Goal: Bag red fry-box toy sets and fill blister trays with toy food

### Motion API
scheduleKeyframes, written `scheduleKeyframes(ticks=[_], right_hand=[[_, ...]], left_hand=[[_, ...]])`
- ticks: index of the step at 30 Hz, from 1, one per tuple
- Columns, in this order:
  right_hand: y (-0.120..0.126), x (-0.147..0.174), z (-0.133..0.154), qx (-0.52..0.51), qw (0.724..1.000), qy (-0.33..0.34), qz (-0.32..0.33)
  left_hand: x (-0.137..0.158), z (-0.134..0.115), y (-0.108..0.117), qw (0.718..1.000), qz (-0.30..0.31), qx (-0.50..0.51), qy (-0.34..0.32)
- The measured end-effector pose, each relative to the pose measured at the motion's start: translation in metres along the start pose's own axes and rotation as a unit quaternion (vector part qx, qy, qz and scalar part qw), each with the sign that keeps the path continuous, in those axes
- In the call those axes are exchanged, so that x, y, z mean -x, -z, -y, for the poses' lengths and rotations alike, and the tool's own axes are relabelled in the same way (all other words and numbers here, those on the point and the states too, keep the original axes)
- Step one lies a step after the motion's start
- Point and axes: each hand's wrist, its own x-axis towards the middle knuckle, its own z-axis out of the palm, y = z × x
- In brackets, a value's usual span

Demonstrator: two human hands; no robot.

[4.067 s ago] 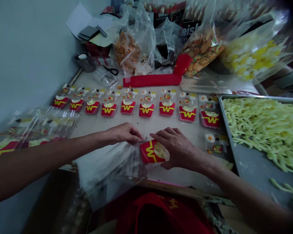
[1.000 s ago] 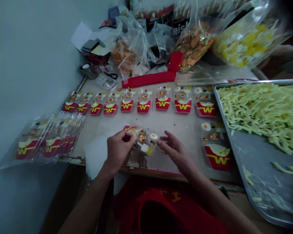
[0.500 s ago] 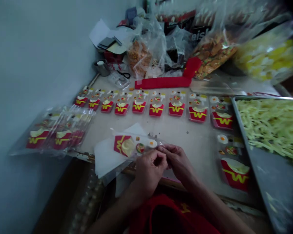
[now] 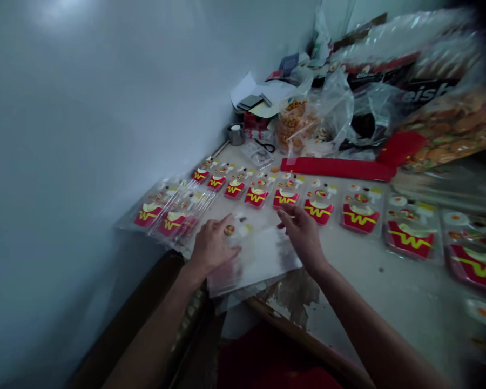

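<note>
My left hand is spread over a clear flat pack with small food-shaped pieces in it, its thumb stretched across the front. The pack's red lower part is blurred. Whether the hand presses on it cannot be made out. Beneath lies a stack of white sheets or sleeves at the table's edge. My right hand hovers at the stack's right side, thumb and forefinger apart with nothing visible between them. Beyond it runs a row of similar packs, each with a red, yellow-marked fries box.
Bagged packs overlap at the table's left edge near the wall. Behind the row lie a red strip, scissors, a metal cup and a bag of orange pieces. A larger filled bag is at right.
The view has swung left, taking the tray of pale strips out of sight. My hands have parted; the pack they both held now appears upright over the white stack, under my left hand.
</note>
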Motion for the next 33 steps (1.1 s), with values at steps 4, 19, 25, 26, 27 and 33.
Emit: scheduleKeyframes(ticks=[4,19,25,26,27,33], right_hand=[[-0.011,0.010,-0.033,0.319,0.925,0.167,0.119],[0.033,0.011,-0.036,0.336,0.800,0.245,0.432],[0.098,0.044,-0.003,0.290,0.928,0.141,0.185],[0.117,0.059,0.005,0.317,0.932,0.118,0.127],[0.137,0.077,0.013,0.364,0.923,0.090,0.085],[0.224,0.203,0.028,0.646,0.756,-0.099,0.010]], left_hand=[[-0.026,0.026,-0.019,0.995,0.005,-0.035,0.091],[-0.008,-0.019,-0.049,0.988,-0.032,0.045,-0.144],[-0.023,-0.062,-0.065,0.992,0.055,0.092,-0.064],[-0.029,-0.066,-0.066,0.994,0.049,0.061,-0.077],[-0.036,-0.070,-0.068,0.995,0.045,0.032,-0.083],[-0.058,-0.091,-0.076,0.991,0.124,0.032,-0.030]])
